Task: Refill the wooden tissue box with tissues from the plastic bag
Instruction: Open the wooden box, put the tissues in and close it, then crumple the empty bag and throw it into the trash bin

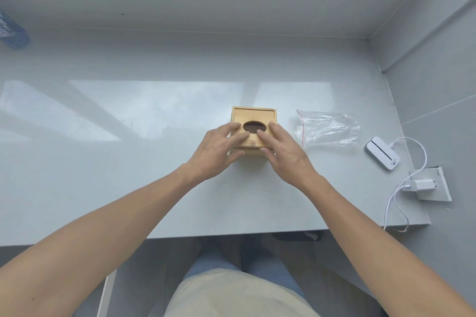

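A square wooden tissue box with an oval hole in its sliding lid stands mid-table. The lid sticks out a little past the box's near edge. My left hand rests on the lid's left side, fingers spread flat beside the hole and thumb at the box's front. My right hand lies flat on the lid's right side, fingers by the hole. Through the hole I see only dark. A clear plastic bag with a red seal line lies flat to the right of the box; I cannot tell what it holds.
A small white device with a white cable lies at the right, plugged into a white charger on a wall socket plate. A blue-labelled bottle sits at the far left edge. Grey walls close the table at back and right.
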